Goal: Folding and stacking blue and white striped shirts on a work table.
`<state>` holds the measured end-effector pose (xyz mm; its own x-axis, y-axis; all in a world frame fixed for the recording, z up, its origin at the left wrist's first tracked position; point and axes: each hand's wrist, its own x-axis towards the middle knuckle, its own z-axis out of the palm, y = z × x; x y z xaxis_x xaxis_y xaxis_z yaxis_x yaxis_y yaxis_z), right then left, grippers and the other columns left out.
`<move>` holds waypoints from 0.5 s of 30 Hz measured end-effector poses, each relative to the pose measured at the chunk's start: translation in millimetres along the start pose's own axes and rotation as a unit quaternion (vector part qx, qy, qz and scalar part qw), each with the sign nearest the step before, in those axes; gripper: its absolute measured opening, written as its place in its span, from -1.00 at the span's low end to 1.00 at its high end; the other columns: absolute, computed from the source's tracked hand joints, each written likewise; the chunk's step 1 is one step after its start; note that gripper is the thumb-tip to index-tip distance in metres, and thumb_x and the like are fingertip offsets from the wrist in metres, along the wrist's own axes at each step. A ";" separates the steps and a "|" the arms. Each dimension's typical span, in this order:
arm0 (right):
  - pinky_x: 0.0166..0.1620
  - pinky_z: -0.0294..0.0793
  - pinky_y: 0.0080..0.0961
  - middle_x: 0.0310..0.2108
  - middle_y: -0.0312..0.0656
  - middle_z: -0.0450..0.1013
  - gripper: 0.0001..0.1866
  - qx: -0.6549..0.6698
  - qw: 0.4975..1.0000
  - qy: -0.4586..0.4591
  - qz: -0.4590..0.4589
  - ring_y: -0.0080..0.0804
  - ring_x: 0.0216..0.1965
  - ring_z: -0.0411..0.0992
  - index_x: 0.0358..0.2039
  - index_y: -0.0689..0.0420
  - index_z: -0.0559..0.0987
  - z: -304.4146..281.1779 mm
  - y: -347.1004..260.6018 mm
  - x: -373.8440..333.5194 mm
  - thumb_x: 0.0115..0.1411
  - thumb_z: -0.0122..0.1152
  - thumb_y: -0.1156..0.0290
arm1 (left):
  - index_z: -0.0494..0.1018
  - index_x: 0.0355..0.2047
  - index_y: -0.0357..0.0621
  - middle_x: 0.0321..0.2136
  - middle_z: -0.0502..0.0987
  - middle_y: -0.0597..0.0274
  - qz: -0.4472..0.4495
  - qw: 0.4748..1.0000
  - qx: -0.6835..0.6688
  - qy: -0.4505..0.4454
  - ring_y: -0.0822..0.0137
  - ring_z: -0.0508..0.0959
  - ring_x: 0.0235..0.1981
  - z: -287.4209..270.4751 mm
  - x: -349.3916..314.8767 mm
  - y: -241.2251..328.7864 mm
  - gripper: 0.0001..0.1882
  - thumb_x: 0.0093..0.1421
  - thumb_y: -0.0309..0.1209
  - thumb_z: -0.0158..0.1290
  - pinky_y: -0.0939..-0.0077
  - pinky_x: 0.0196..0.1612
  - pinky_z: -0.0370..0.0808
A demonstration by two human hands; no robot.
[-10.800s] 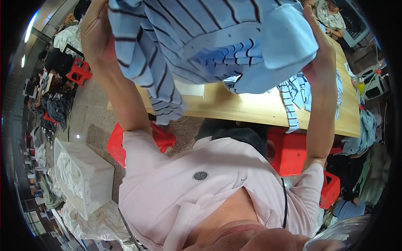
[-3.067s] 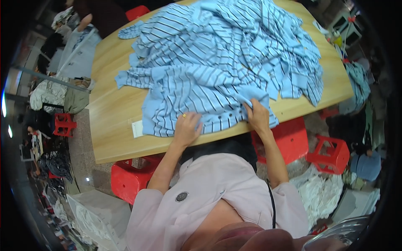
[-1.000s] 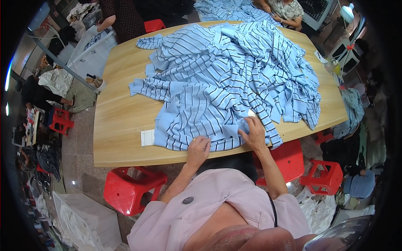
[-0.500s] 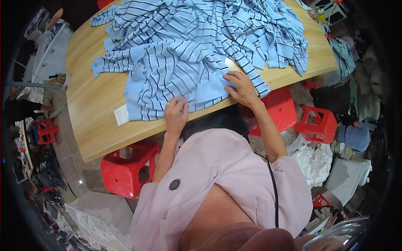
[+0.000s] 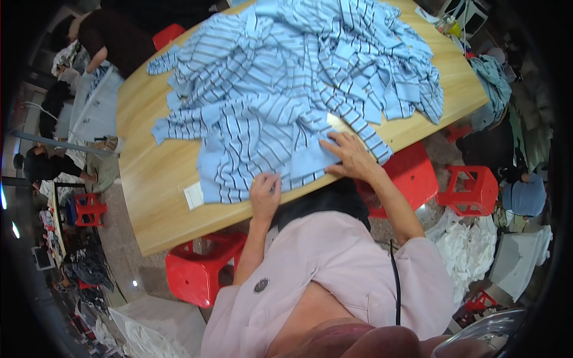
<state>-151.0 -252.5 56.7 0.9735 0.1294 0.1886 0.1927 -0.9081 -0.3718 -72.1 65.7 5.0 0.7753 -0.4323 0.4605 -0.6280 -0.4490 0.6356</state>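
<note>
A pale blue knit garment with dark stripes (image 5: 250,140) lies spread at the table's near edge, one sleeve stretched to the left. My left hand (image 5: 265,192) is at its lower edge, fingers curled and pinched together on the cloth. Farther right, my right hand (image 5: 353,157) rests on the plain blue band (image 5: 310,160), its fingers apart and slightly bent. A striped sleeve (image 5: 364,126) runs just beyond that hand. Some left fingertips are hidden by the curl of the hand.
More striped garments (image 5: 334,48) are heaped across the wooden table (image 5: 161,215). A small white card (image 5: 193,196) lies left of the near garment. Red stools (image 5: 197,274) stand below the table edge, with a white box (image 5: 161,316) at lower left. Another person (image 5: 113,42) is at far left.
The whole view has shifted, so the table and garments sit lower and farther right. Both hands stay at nearly the same places on the garment. More of the person at far left shows.
</note>
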 end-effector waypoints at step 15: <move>0.13 0.48 -0.10 0.16 -0.02 0.44 -0.38 -0.047 0.994 0.070 -0.076 0.00 0.17 0.45 0.23 0.08 0.55 8.9 4.9 -9.1 0.10 0.40 0.45 | 0.72 -0.18 -0.21 -0.33 0.58 0.05 0.001 1.000 -0.026 0.011 0.07 0.62 -0.34 5.7 0.0 -3.9 -0.80 0.15 -0.61 0.30 0.24 -0.27 0.54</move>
<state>-157.8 -254.6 45.1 0.9061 0.2180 0.3627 0.3180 -0.9162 -0.2438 -70.0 63.0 -1.0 0.7758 -0.4158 0.4745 -0.6254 -0.4074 0.6655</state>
